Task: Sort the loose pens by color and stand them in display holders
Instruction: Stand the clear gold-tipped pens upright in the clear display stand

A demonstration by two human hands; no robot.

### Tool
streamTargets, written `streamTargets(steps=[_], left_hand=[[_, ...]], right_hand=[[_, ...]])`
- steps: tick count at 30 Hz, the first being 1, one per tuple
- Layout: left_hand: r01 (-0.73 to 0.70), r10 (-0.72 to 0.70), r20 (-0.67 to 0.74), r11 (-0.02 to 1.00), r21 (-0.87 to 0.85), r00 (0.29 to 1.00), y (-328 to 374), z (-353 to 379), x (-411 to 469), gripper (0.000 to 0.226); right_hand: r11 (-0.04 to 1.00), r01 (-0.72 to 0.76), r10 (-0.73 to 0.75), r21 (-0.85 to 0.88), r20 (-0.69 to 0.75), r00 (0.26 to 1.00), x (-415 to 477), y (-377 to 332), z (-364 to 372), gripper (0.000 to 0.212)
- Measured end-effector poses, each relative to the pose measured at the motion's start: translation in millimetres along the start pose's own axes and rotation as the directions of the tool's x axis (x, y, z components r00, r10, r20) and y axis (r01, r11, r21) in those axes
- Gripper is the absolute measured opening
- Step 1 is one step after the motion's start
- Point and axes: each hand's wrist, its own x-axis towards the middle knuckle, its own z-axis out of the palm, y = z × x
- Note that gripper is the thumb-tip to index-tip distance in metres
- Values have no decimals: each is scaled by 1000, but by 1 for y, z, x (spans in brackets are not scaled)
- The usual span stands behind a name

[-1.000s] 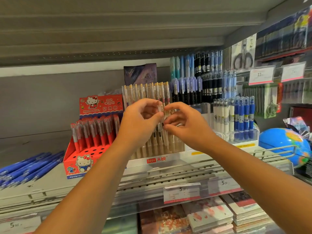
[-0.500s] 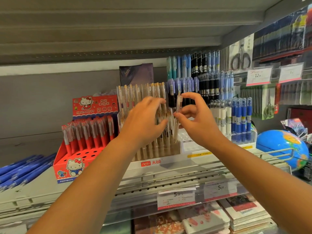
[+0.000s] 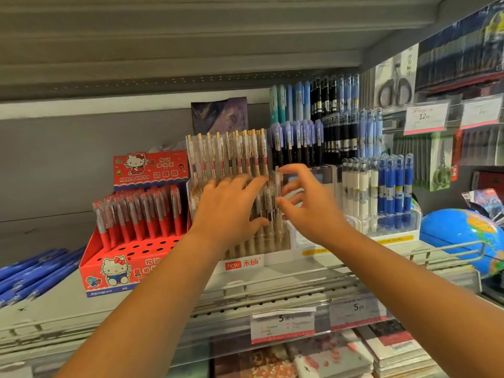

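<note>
Head camera: at the middle of the shelf (image 3: 60,301), the right hand (image 3: 313,211) pinches a clear pen (image 3: 277,184), probably light, stiff and slippery, mid-barrel at the right end of the holder (image 3: 245,264), while the left hand (image 3: 226,214) rests flat-fingered against the neighbouring pens (image 3: 234,156), gripping nothing.

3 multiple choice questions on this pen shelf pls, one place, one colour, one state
1. The red Hello Kitty box stands where, relative to the clear pen holder? A left B right C behind
2. The loose pens lying flat at far left are: A red B blue C black
3. The red box's front holes are: A empty B full C taped over
Answers: 1 A, it sits left of the holder; 2 B, their barrels are blue; 3 A, dark open holes show.
</note>
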Motion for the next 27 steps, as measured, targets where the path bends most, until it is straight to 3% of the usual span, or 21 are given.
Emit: streamTargets(steps=[5, 17, 21, 23, 27], left_hand=[[-2, 2, -39, 1000, 0, 999, 2, 1, -2, 84], [13, -15, -43, 998, -55, 999, 3, 0, -2, 83], [11, -2, 33, 961, -275, 999, -7, -15, -8, 84], [41, -46, -4, 921, -387, 999, -14, -27, -17, 78], [149, -192, 2, 753, -641, 981, -26, -52, -49, 51]], right_hand=[[995, -24, 30, -94, 72, 997, -3, 4, 3, 42], [994, -84, 91, -75, 92, 992, -11, 0, 0, 44], [996, -82, 84, -27, 81, 993, -13, -1, -4, 48], [998, -45, 45, -34, 15, 999, -14, -3, -11, 50], [998, 45, -42, 36, -72, 997, -23, -20, -20, 39]])
